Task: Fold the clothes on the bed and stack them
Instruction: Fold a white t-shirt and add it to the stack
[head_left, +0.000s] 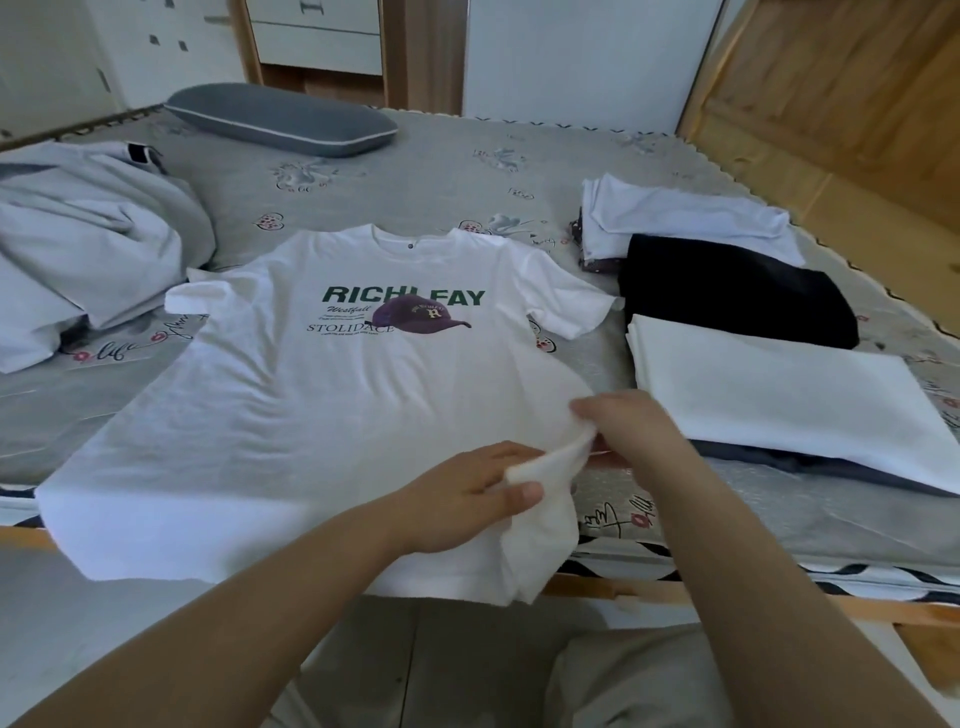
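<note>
Grey, flower-printed matting covered the bed (415, 171), with a grey pillow (283, 120) at its far side before pale wooden cabinets. On it a white T-shirt (291, 415) lay spread face up, its near right corner pinched by both the left hand (467, 504) and right hand (631, 426). Folded white and black clothes (753, 332) lay to the right, a rumpled grey garment (88, 234) to the left.

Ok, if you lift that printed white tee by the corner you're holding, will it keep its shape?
Probably not. The white tee already sags where both hands pinch its hem, so it looks floppy and light. It should drag easily across the bed.
</note>
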